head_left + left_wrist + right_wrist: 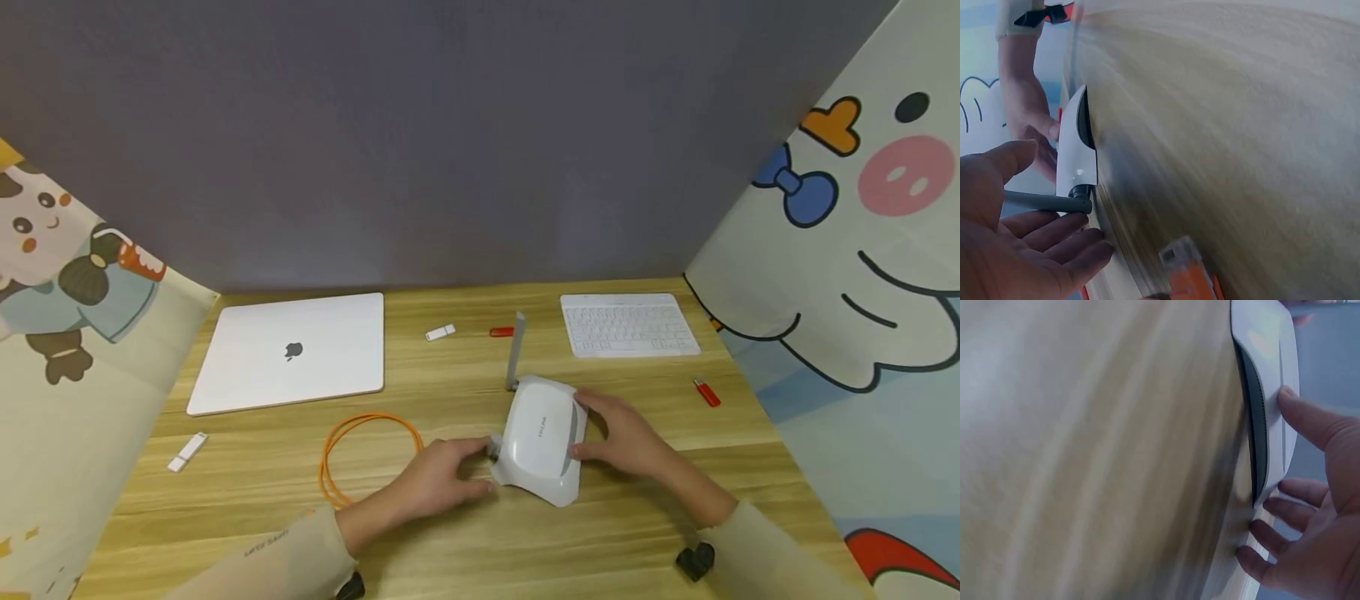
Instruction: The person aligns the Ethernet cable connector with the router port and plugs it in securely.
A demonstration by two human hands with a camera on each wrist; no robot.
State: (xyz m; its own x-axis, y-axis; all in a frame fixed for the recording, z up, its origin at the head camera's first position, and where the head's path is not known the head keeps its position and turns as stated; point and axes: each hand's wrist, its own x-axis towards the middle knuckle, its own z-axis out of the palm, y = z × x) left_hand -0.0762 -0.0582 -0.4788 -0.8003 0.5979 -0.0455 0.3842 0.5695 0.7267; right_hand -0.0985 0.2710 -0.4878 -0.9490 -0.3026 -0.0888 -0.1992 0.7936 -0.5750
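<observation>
A white TP-Link router (542, 433) lies on the wooden table, its far grey antenna (515, 350) raised. My right hand (626, 435) holds the router's right side, thumb on the top edge; in the right wrist view the other fingers (1294, 512) reach round a corner. At the router's left side is my left hand (442, 477). Its fingers are relaxed and spread, with the near antenna (1047, 201) passing between thumb and fingers, fingertips by the hinge. An orange network cable (326, 454) lies coiled beside the left forearm, its clear plug (1180, 253) showing in the left wrist view.
A silver laptop (330, 358), closed, lies at the back left, and a white keyboard (630, 325) at the back right. White USB sticks (440, 332) and red USB sticks (707, 392) are scattered about. A grey panel (465, 150) stands behind the table.
</observation>
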